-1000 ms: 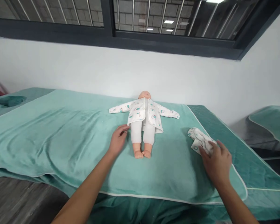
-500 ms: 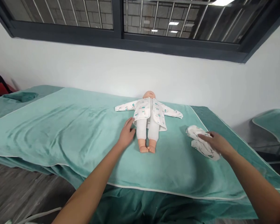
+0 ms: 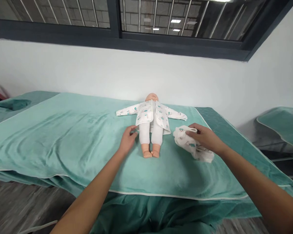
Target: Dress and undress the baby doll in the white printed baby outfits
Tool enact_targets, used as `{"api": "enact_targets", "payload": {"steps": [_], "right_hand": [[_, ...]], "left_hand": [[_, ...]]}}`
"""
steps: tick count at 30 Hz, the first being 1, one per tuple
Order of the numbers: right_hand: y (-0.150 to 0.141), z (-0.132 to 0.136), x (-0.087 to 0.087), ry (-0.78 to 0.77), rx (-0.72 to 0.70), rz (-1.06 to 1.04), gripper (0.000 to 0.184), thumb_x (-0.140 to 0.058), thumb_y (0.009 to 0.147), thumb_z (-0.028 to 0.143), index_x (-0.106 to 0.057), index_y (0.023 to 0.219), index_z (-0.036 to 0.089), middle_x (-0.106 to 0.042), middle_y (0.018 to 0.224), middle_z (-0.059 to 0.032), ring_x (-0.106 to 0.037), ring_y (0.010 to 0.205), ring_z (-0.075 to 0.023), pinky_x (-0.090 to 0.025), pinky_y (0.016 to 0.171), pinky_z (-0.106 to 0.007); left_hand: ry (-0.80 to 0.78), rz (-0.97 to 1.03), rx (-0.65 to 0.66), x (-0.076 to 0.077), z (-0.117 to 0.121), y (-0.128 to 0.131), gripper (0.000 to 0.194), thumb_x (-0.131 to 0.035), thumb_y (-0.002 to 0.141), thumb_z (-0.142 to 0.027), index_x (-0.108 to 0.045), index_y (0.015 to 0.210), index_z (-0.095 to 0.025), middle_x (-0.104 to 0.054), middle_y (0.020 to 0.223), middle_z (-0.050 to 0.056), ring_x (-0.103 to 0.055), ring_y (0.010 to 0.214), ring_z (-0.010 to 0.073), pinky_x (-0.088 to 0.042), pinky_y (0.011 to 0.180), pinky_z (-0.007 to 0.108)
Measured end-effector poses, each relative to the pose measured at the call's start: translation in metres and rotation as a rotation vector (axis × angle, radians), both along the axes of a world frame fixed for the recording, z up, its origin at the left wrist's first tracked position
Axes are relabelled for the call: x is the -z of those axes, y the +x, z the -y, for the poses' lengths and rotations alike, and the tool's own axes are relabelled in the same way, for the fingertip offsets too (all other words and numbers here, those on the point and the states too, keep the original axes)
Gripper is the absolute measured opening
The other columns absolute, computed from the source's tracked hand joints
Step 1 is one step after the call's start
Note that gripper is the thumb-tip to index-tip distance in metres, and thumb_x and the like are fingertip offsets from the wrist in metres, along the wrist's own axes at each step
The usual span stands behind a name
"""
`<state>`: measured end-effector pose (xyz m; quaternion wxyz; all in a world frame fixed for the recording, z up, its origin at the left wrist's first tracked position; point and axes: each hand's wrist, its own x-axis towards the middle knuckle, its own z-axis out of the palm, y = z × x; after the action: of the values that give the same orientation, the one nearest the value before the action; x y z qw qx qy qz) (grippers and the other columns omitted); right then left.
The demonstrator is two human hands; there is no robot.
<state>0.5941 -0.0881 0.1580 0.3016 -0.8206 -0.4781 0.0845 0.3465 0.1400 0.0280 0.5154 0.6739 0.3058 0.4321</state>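
Note:
A baby doll (image 3: 152, 97) lies on its back on the bed, head toward the wall and bare feet toward me. It wears a white printed baby jacket (image 3: 144, 114), unfastened at the front, with both sleeves spread sideways. The doll's legs are white down to the bare shins. My left hand (image 3: 128, 139) is beside the jacket's lower left corner, fingers apart and holding nothing. To the right of the doll, my right hand (image 3: 206, 138) pinches a bunched white printed baby garment (image 3: 189, 144) by its upper edge. Its exact kind is hidden by the folds.
A green sheet (image 3: 88, 143) with white piping covers the bed, wrinkled at the left. Behind it rises a white wall (image 3: 88, 70) with a dark-framed, barred window (image 3: 146, 45). Another green-covered surface (image 3: 283, 125) stands at the far right.
My right hand has moved left toward the doll, bringing the bunched garment with it and raising its edge. My left hand stays beside the jacket. The view has shifted slightly.

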Motion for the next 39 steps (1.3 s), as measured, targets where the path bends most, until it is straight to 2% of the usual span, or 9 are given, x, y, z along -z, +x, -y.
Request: {"api": "enact_targets", "payload": {"steps": [3,5,8,10,16,21,26,31,39], "right_hand": [[-0.034,-0.015,-0.025,0.139,-0.074,-0.085,0.026,-0.064,0.087,0.050,-0.067,0.091,0.024,-0.067,0.078,-0.0002,-0.060,0.073,-0.0201,-0.045,0.065,-0.031],[-0.053,-0.026,-0.041,0.247,-0.113,-0.132,0.023,-0.067,0.086,0.048,-0.066,0.088,0.025,-0.064,0.077,0.0014,-0.058,0.073,-0.0186,-0.045,0.065,-0.030],[-0.073,-0.045,-0.060,0.424,-0.157,-0.221,0.022,-0.071,0.084,0.044,-0.061,0.082,0.025,-0.060,0.076,0.0030,-0.055,0.071,-0.0164,-0.045,0.065,-0.029],[-0.083,-0.057,-0.068,0.528,-0.196,-0.301,0.022,-0.070,0.086,0.043,-0.059,0.083,0.024,-0.059,0.077,0.0029,-0.056,0.072,-0.0154,-0.046,0.065,-0.029],[-0.104,-0.083,-0.082,0.643,-0.402,-0.307,0.025,-0.069,0.088,0.038,-0.064,0.109,0.025,-0.065,0.091,0.0009,-0.061,0.080,-0.0155,-0.051,0.068,-0.029],[-0.110,-0.086,-0.094,0.664,-0.472,-0.123,0.021,-0.070,0.089,0.039,-0.069,0.106,0.026,-0.066,0.100,-0.0001,-0.063,0.091,-0.0176,-0.053,0.078,-0.033],[-0.119,-0.082,-0.104,0.652,-0.474,0.048,0.016,-0.074,0.086,0.037,-0.068,0.092,0.024,-0.064,0.100,-0.0012,-0.062,0.094,-0.0194,-0.053,0.083,-0.036],[-0.132,-0.077,-0.113,0.654,-0.434,0.260,0.017,-0.076,0.086,0.037,-0.066,0.087,0.024,-0.061,0.100,-0.0031,-0.060,0.099,-0.0233,-0.051,0.090,-0.042],[-0.147,-0.077,-0.117,0.632,-0.460,0.211,0.018,-0.069,0.091,0.042,-0.065,0.095,0.025,-0.066,0.089,-0.0010,-0.063,0.097,-0.0242,-0.051,0.090,-0.042]], "left_hand": [[0.085,0.011,0.012,-0.021,0.017,0.002,0.029,-0.064,0.086,-0.023,-0.068,0.115,-0.025,-0.061,0.137,0.010,-0.051,0.135,0.0282,-0.038,0.116,0.048],[0.110,0.019,0.143,-0.040,0.031,0.003,0.032,-0.065,0.089,-0.030,-0.067,0.121,-0.025,-0.058,0.143,0.009,-0.050,0.138,0.0278,-0.038,0.117,0.045],[0.007,0.118,0.403,-0.076,0.050,0.005,0.042,-0.063,0.094,-0.041,-0.061,0.132,-0.025,-0.060,0.142,0.009,-0.055,0.134,0.0282,-0.043,0.114,0.043],[-0.020,0.221,0.497,-0.100,0.058,0.005,0.050,-0.065,0.093,-0.043,-0.055,0.139,-0.025,-0.061,0.143,0.009,-0.057,0.132,0.0289,-0.045,0.113,0.043],[0.131,0.361,0.384,-0.153,0.053,-0.004,0.058,-0.078,0.083,-0.035,-0.057,0.137,-0.028,-0.061,0.142,0.005,-0.055,0.135,0.0312,-0.047,0.112,0.043],[0.228,0.331,0.246,-0.179,0.045,-0.023,0.041,-0.075,0.085,-0.032,-0.063,0.124,-0.026,-0.069,0.108,0.003,-0.067,0.104,0.0233,-0.057,0.089,0.035],[0.365,0.328,0.142,-0.200,0.049,-0.035,0.023,-0.072,0.086,-0.025,-0.063,0.107,-0.024,-0.063,0.093,0.000,-0.065,0.089,0.0163,-0.055,0.077,0.027],[0.505,0.306,0.009,-0.210,0.057,-0.038,0.017,-0.073,0.085,-0.021,-0.059,0.093,-0.023,-0.057,0.090,-0.001,-0.062,0.092,0.0162,-0.053,0.080,0.028],[0.611,0.291,-0.062,-0.221,0.063,-0.047,0.021,-0.076,0.082,-0.017,-0.057,0.090,-0.023,-0.059,0.100,0.000,-0.058,0.115,0.0223,-0.051,0.097,0.036]]}}
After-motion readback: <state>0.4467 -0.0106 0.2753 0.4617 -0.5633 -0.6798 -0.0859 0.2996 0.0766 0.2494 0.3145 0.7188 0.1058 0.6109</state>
